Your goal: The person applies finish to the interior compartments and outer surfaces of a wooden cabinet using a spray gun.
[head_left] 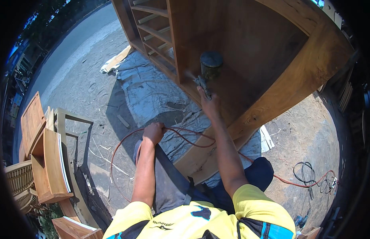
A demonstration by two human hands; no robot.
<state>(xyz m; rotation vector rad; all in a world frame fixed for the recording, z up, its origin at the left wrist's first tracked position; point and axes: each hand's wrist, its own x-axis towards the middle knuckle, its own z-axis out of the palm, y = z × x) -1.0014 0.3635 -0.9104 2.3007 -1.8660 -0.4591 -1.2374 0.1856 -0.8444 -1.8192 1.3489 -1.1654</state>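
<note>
Wooden chairs (45, 159) stand stacked at the far left on the gravel ground (93, 91). Next, the left hand (154, 132) has its fingers curled tight around a red air hose (185, 137), which loops over the grey tarp (149, 91). Further right, the right hand (211, 105) grips a spray gun (207, 73) with a dark cup on top, fingers wrapped around its handle, held inside the big wooden cabinet (272, 51) lying open.

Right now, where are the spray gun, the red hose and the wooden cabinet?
spray gun (205, 77), head view, on the lower part of its dark cup.
red hose (189, 137), head view, on the loop just right of the left hand (154, 132).
wooden cabinet (312, 63), head view, on its thick right side panel.
</note>
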